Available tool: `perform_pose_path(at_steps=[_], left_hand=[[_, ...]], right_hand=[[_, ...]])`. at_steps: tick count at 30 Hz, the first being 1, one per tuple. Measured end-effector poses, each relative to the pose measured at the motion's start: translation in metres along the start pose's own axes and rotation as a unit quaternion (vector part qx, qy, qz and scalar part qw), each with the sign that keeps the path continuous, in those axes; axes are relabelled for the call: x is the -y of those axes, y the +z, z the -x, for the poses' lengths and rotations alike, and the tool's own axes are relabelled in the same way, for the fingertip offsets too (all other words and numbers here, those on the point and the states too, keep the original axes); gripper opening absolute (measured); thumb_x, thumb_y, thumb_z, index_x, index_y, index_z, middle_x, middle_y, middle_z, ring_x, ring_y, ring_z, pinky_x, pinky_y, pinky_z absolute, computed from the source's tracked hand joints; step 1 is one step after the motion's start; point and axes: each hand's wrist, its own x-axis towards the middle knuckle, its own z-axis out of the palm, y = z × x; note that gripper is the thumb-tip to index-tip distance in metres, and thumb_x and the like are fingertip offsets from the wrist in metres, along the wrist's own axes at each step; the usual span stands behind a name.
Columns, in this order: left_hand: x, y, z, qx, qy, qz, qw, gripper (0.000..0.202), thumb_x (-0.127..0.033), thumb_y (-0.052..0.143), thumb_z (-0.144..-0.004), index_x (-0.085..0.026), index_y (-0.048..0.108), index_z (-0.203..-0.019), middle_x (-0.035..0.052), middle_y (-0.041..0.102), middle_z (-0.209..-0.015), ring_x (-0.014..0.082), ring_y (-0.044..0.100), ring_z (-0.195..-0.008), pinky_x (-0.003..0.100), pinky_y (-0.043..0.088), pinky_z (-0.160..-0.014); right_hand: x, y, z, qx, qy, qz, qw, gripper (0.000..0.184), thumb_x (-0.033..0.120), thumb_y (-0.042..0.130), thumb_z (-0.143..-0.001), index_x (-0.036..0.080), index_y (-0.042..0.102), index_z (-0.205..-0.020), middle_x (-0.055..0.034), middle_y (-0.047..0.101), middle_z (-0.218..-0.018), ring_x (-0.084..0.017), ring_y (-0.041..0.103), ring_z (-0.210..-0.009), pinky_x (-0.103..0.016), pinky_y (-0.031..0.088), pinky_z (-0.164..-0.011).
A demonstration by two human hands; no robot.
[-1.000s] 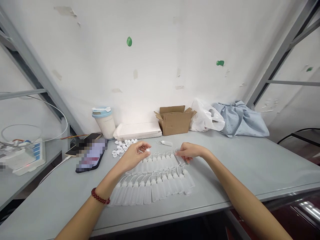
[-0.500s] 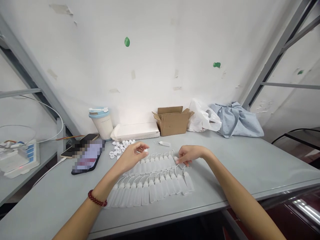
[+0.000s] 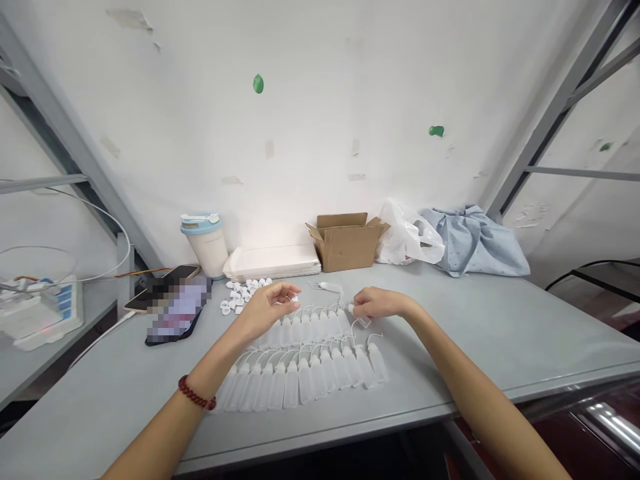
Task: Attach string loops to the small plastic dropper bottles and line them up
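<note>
Two rows of small translucent dropper bottles (image 3: 305,363) lie side by side on the grey table (image 3: 500,333). My left hand (image 3: 267,308) hovers over the far row's left end, its fingers pinched on a small white cap (image 3: 294,298). My right hand (image 3: 376,303) is closed on one small bottle (image 3: 361,319) at the far row's right end, lifted slightly. A pile of loose white caps (image 3: 240,293) lies just left of my left hand. One single bottle (image 3: 330,287) lies apart, beyond the rows.
At the back stand a lidded cup (image 3: 206,243), a stack of white trays (image 3: 274,261), an open cardboard box (image 3: 347,240), a white plastic bag (image 3: 410,237) and blue cloth (image 3: 475,240). Two phones (image 3: 177,307) lie at the left. A power strip (image 3: 37,313) sits on the side shelf.
My right hand has drawn slightly back and up with the small bottle. My left hand keeps its pinch on the cap and has shifted a little toward the right hand.
</note>
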Motion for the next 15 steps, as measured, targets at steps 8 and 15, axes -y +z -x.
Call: perform_pose_path(at_steps=[8,15], left_hand=[[-0.001,0.001,0.002,0.010,-0.015,0.003,1.000,0.029,-0.037,0.063,-0.070,-0.017,0.064,-0.091,0.0069,0.065,-0.094,0.0223,0.060,-0.089,0.031,0.046,-0.072],[-0.001,0.003,0.003,0.028,-0.031,0.057,0.998,0.032,-0.038,0.065,-0.070,-0.017,0.064,-0.094,0.0066,0.065,-0.094,0.0214,0.060,-0.087,0.034,0.046,-0.078]], right_hand=[[-0.003,-0.002,0.000,-0.057,-0.032,-0.073,0.995,0.020,0.039,0.049,-0.077,0.018,0.052,-0.078,0.0007,0.058,-0.069,-0.011,0.050,-0.058,-0.023,0.036,-0.056],[0.007,0.003,0.001,-0.180,-0.145,-0.233,0.945,0.022,0.037,0.051,-0.078,0.016,0.052,-0.073,-0.0030,0.060,-0.075,-0.014,0.056,-0.070,-0.022,0.040,-0.057]])
